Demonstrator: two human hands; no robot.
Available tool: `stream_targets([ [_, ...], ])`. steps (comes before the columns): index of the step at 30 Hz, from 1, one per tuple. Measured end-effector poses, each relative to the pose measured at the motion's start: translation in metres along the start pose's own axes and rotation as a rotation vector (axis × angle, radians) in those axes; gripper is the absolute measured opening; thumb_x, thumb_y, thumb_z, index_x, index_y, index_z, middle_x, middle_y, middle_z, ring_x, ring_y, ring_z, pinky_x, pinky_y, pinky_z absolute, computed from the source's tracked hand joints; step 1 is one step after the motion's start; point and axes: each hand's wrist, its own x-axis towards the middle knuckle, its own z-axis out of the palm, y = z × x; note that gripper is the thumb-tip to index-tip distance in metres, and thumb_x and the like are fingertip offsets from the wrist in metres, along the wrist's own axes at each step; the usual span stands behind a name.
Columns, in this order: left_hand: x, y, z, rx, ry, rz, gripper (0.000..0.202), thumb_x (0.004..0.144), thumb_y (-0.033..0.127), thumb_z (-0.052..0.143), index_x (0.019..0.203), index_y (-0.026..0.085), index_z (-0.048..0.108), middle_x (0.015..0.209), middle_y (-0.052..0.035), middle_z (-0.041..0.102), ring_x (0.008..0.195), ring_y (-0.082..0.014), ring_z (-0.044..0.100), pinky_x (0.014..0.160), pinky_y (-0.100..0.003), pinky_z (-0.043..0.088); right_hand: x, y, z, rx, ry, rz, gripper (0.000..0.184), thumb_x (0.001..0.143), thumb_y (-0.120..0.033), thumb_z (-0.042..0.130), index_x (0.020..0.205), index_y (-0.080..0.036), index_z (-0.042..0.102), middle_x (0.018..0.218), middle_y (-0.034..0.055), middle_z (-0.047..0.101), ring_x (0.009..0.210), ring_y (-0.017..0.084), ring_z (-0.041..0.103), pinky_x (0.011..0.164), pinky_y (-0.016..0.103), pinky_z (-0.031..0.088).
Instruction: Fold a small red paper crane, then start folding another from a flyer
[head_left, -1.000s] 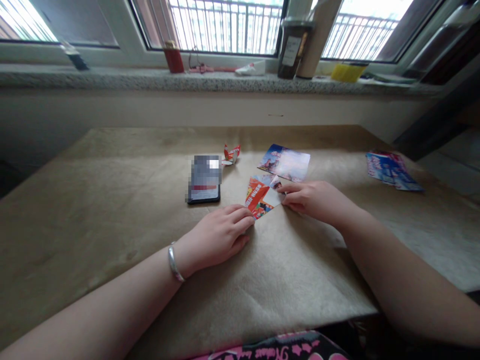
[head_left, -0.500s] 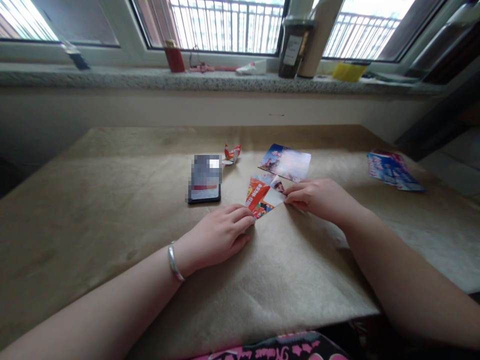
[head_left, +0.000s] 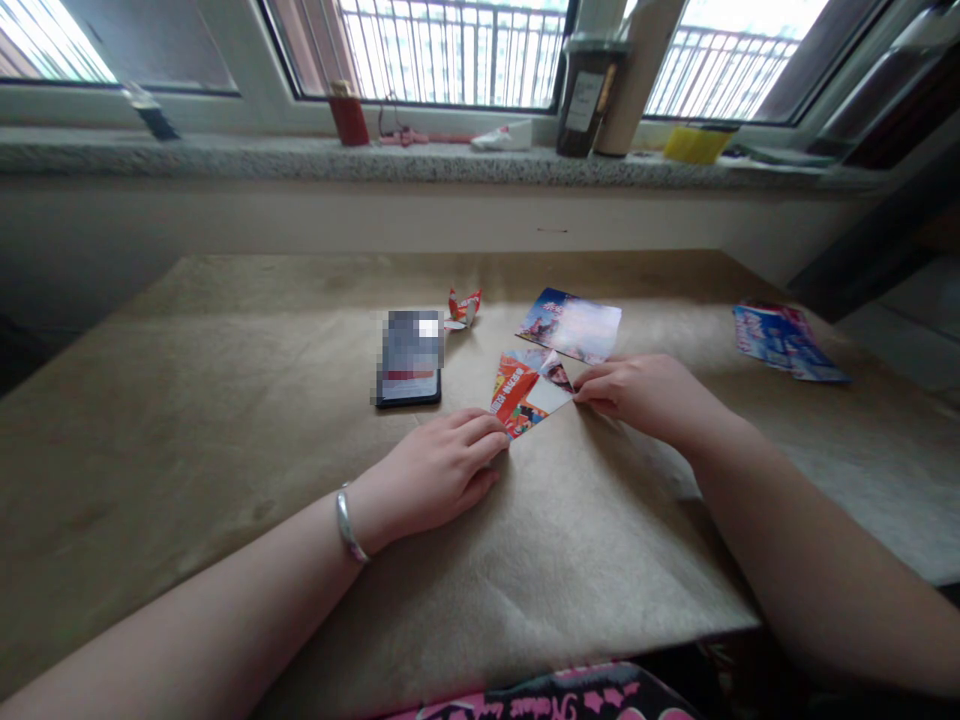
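A partly folded sheet of printed paper (head_left: pixel 517 390), orange with a white patch, lies on the table between my hands. My left hand (head_left: pixel 454 460), with a silver bangle at the wrist, rests palm down, its fingertips on the paper's lower left corner. At the paper's right corner, the fingers of my right hand (head_left: pixel 626 392) are pinched together on the edge. Just beyond lies a flat blue printed sheet (head_left: pixel 566 325). A phone (head_left: pixel 410 358) sits left of the paper, its screen blurred out. Behind it stands a small folded red and white paper piece (head_left: pixel 464 308).
A pile of blue and pink printed sheets (head_left: pixel 787 342) lies at the table's right. Along the granite windowsill (head_left: pixel 450 167) stand a red container (head_left: pixel 349 115), a dark lidded jar (head_left: pixel 585 100) and a yellow container (head_left: pixel 697 143). The brown table covering (head_left: pixel 187 400) ends near my lap.
My right hand has shifted slightly right at the paper's corner, and the flap there lies a little differently. My left hand has stayed in place.
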Motion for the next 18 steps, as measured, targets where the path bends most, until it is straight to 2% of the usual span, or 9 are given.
stream_targets([
  [5, 0.000, -0.001, 0.001, -0.001, 0.010, -0.003, 0.022, 0.089, 0.020, 0.045, 0.108, 0.017, 0.055, 0.115, -0.0080, 0.058, 0.114, -0.0216, 0.050, 0.097, -0.039, 0.045, -0.001, 0.002, 0.001, -0.022, -0.005, 0.017, 0.023, 0.082, -0.015, 0.052, 0.083, -0.027, 0.072, 0.087, -0.0033, 0.072, 0.075, 0.013, 0.063, 0.054, 0.025, 0.035],
  [8, 0.000, -0.001, 0.001, -0.002, -0.005, -0.007, 0.022, 0.089, 0.020, 0.045, 0.108, 0.017, 0.055, 0.115, -0.0080, 0.058, 0.114, -0.0215, 0.050, 0.098, -0.038, 0.045, -0.002, 0.000, 0.000, -0.077, -0.014, 0.077, 0.021, 0.083, -0.017, 0.051, 0.080, -0.025, 0.070, 0.085, -0.0016, 0.071, 0.072, 0.014, 0.063, 0.053, 0.026, 0.033],
  [12, 0.001, -0.001, 0.000, 0.009, -0.024, -0.007, 0.022, 0.090, 0.021, 0.044, 0.109, 0.016, 0.055, 0.116, -0.0082, 0.057, 0.115, -0.0220, 0.049, 0.098, -0.038, 0.044, 0.000, -0.010, -0.003, -0.117, 0.093, 0.186, 0.015, 0.081, -0.022, 0.053, 0.078, -0.021, 0.068, 0.083, 0.0027, 0.070, 0.068, 0.016, 0.060, 0.054, 0.027, 0.034],
  [14, 0.002, -0.001, 0.000, 0.005, -0.016, -0.006, 0.022, 0.090, 0.022, 0.044, 0.109, 0.016, 0.055, 0.117, -0.0083, 0.057, 0.115, -0.0221, 0.049, 0.099, -0.038, 0.043, 0.002, -0.018, -0.003, -0.025, 0.162, 0.096, 0.016, 0.083, -0.020, 0.052, 0.081, -0.020, 0.068, 0.085, 0.0038, 0.069, 0.077, 0.018, 0.060, 0.061, 0.027, 0.040],
  [16, 0.002, -0.001, 0.000, -0.006, -0.002, -0.008, 0.024, 0.090, 0.022, 0.045, 0.111, 0.017, 0.054, 0.118, -0.0080, 0.056, 0.115, -0.0221, 0.048, 0.099, -0.039, 0.043, 0.006, -0.025, 0.001, 0.124, 0.162, -0.093, 0.018, 0.085, -0.020, 0.050, 0.087, -0.021, 0.068, 0.091, 0.0037, 0.069, 0.086, 0.017, 0.060, 0.074, 0.028, 0.044],
  [18, 0.002, -0.001, 0.001, -0.016, 0.000, -0.008, 0.027, 0.089, 0.022, 0.046, 0.115, 0.017, 0.053, 0.120, -0.0077, 0.055, 0.117, -0.0219, 0.047, 0.100, -0.039, 0.042, 0.010, -0.032, 0.007, 0.229, 0.172, -0.215, 0.022, 0.087, -0.020, 0.048, 0.096, -0.022, 0.068, 0.098, 0.0035, 0.068, 0.091, 0.017, 0.059, 0.080, 0.028, 0.045],
])
